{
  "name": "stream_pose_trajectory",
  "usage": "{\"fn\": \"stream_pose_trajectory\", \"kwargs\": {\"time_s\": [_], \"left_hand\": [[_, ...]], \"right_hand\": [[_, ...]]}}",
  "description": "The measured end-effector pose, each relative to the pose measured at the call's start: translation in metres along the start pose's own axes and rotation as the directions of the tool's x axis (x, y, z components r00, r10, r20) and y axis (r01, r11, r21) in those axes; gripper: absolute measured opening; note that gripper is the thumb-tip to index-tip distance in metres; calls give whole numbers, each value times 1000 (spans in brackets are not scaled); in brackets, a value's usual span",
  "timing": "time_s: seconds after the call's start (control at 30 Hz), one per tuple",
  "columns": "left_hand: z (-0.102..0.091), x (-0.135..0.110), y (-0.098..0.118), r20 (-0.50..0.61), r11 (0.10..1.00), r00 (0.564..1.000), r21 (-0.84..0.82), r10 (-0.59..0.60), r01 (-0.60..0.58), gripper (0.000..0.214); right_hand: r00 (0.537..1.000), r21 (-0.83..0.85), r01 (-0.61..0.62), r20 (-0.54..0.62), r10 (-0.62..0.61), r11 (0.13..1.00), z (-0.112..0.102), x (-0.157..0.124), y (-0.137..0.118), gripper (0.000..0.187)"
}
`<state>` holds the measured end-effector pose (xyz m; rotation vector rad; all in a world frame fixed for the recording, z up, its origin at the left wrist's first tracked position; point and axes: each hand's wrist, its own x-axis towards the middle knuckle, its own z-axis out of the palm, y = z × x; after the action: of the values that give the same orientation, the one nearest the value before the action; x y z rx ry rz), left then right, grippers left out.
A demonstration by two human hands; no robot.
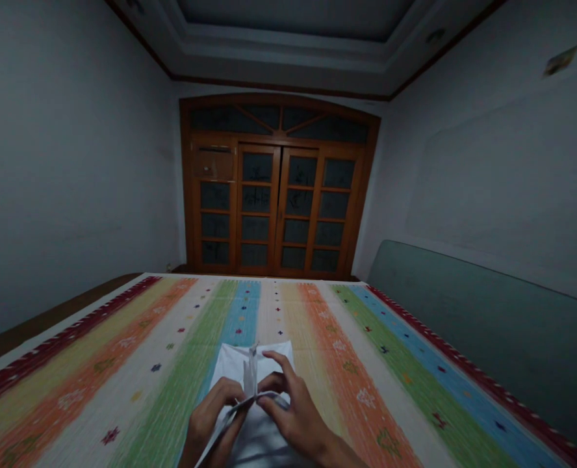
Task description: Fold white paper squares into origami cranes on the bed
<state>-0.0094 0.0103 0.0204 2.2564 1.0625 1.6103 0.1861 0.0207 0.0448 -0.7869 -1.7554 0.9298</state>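
A folded white paper figure (240,367) sits low in the middle of the view, with a narrow upright point (251,372) and a broad flap behind it. My left hand (213,416) grips its lower left part, where a long thin fold runs out towards the bottom of the frame. My right hand (291,409) holds the figure from the other side, fingers curved over the folds around the upright point. Below the hands, the figure's lower part is partly hidden by my fingers.
Under the hands lies a striped woven bedspread (366,364) in green, orange, blue and cream, with a red border. A grey-green padded panel (488,344) runs along the right side. Wooden glazed doors (273,208) stand beyond the far end.
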Motion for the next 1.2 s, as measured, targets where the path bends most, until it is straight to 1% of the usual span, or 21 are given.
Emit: {"fn": "stream_pose_trajectory", "kwargs": {"time_s": [0.1, 0.2, 0.27, 0.37, 0.43, 0.53, 0.6, 0.7, 0.8, 0.87, 0.97, 1.03, 1.1, 1.2], "left_hand": [[3, 2, 5, -30, 999, 998, -15, -49, 49, 24], [8, 2, 4, -39, 996, 996, -42, -82, 80, 24], [10, 0, 1, -23, 994, 997, -79, -79, 77, 21], [9, -3, -3, 72, 989, 996, -140, -45, 55, 20], [7, -4, -4, 109, 991, 994, -128, -20, 34, 21], [6, -4, -4, 93, 998, 995, -53, 25, -20, 26], [7, -5, -3, 76, 999, 996, -13, 50, -50, 26], [9, -6, -1, 27, 997, 998, 37, 65, -66, 23], [11, -5, 0, -9, 997, 998, 46, 58, -57, 19], [11, -5, 0, -23, 999, 1000, 32, 16, -16, 16], [11, -3, 0, -40, 996, 995, -16, -92, 91, 13], [12, -2, -1, -26, 981, 983, -80, -181, 178, 11], [13, 0, -1, 21, 946, 961, -171, -277, 277, 12], [15, 3, 2, 100, 848, 907, -326, -410, 419, 23]], "right_hand": [[999, -4, -29, -44, 28, 1000, 6, -1, 4, 41], [995, -96, -61, -87, 52, 994, 8, -2, 6, 20], [993, -136, -84, -95, 71, 987, 8, -3, 6, 8], [992, -132, -108, -84, 98, 985, 7, -3, 3, 15], [989, -82, -135, -73, 129, 987, 8, -2, 3, 19], [984, -4, -171, -43, 170, 985, 7, -2, 6, 28], [984, 12, -175, -21, 175, 985, 6, -1, 9, 34], [986, 17, -165, -33, 165, 986, 4, -1, 15, 43], [979, 43, -203, -21, 204, 978, 5, -1, 20, 49], [975, 69, -220, 3, 220, 973, 7, -2, 22, 50], [986, 119, -167, 26, 165, 979, 9, -2, 21, 47], [990, 157, -138, 39, 134, 978, 11, -1, 19, 43], [990, 193, -141, 39, 136, 971, 12, 0, 18, 40], [982, 207, -184, 1, 188, 961, 15, 0, 20, 40]]}}
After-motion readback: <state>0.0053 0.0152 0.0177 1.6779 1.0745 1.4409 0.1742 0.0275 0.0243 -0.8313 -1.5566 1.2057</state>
